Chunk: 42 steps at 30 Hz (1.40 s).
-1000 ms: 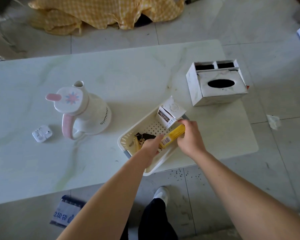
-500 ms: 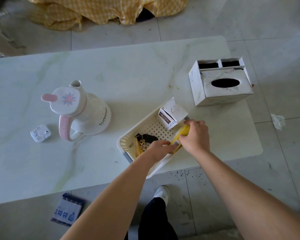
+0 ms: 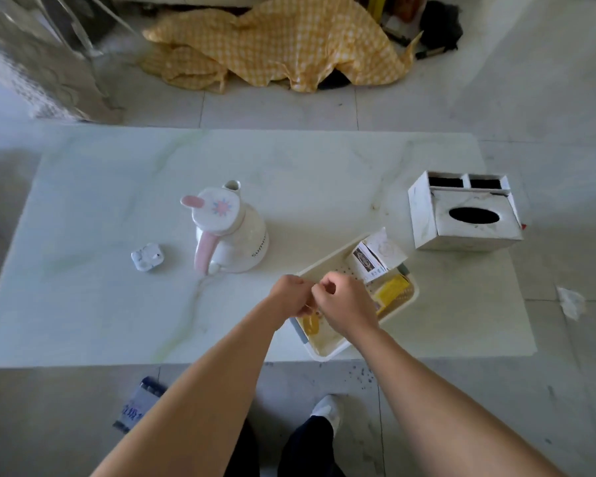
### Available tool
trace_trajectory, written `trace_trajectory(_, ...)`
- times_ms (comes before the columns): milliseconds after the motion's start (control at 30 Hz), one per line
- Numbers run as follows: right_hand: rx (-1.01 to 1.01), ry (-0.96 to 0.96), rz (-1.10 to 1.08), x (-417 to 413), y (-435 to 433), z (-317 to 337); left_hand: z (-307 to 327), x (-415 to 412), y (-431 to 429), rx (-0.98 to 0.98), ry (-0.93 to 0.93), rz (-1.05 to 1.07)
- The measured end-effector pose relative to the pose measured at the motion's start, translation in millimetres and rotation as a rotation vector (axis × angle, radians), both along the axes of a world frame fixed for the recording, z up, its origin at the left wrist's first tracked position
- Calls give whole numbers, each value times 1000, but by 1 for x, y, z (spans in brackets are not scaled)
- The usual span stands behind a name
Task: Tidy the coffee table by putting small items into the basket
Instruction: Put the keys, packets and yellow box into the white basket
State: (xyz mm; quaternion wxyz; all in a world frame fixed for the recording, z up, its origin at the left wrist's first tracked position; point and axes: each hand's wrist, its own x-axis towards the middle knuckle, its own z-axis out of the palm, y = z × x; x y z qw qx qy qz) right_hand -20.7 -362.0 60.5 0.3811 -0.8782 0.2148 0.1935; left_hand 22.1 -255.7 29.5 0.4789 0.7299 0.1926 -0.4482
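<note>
While both hands meet over the white basket (image 3: 414, 295) at the table's (image 3: 117, 304) near edge, left hand (image 3: 288, 297) and right hand (image 3: 345, 302) have curled fingers touching; what they pinch, cannot tell. Yellow packet (image 3: 391, 290) and small carton (image 3: 370, 258) lie inside; earbud case (image 3: 147, 256) sits left of the kettle (image 3: 228, 232).

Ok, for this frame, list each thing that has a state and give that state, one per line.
Basket: on table, partly filled.
Yellow packet: lying in basket.
Small white carton: leaning in basket's far corner, flap open.
Kettle: upright, lid closed.
Earbud case: on table, outside basket.
Tissue box: upright, no tissue showing.
Left hand: over basket, fingers curled.
Right hand: over basket, fingers curled; contents unclear.
</note>
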Motion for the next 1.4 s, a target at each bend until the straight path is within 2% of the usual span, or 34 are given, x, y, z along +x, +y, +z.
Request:
trace_trajectory(200, 148, 116, 165, 26, 100, 2, 19, 0, 117, 122, -15, 150)
trace_trajectory(300, 276, 194, 227, 40, 163, -13, 14, 2, 188, 221, -19, 261)
trace_trajectory(400, 319, 253, 274, 58, 228, -37, -3, 17, 257, 269, -33, 355)
trace_trajectory(500, 298, 266, 259, 82, 274, -60, -29, 36, 302, 282, -44, 393)
trace_trajectory(633, 233, 170, 147, 127, 322, -98, -71, 74, 341, 271, -117, 498)
trace_trajectory(733, 259, 229, 97, 139, 340, -120, -92, 85, 348, 168, -88, 530)
trace_trajectory(867, 373, 296, 34, 132, 347, -127, -98, 82, 340, -39, 30, 590)
trace_trajectory(1033, 256, 392, -13, 110, 333, -123, -96, 64, 332, 37, 86, 494)
trace_trajectory(1100, 306, 437, -52, 96, 322, -122, -91, 54, 326, 46, 85, 466)
trace_trajectory(1167, 395, 490, -108, 78, 296, -111, -84, 44, 316, 20, 121, 390)
trace_trajectory(1267, 482, 571, -69, 53, 249, -92, -72, 33, 301, -77, 192, 173)
trace_trajectory(1400, 621, 614, -119, 26, 178, -62, -48, 17, 243, -225, 234, -2)
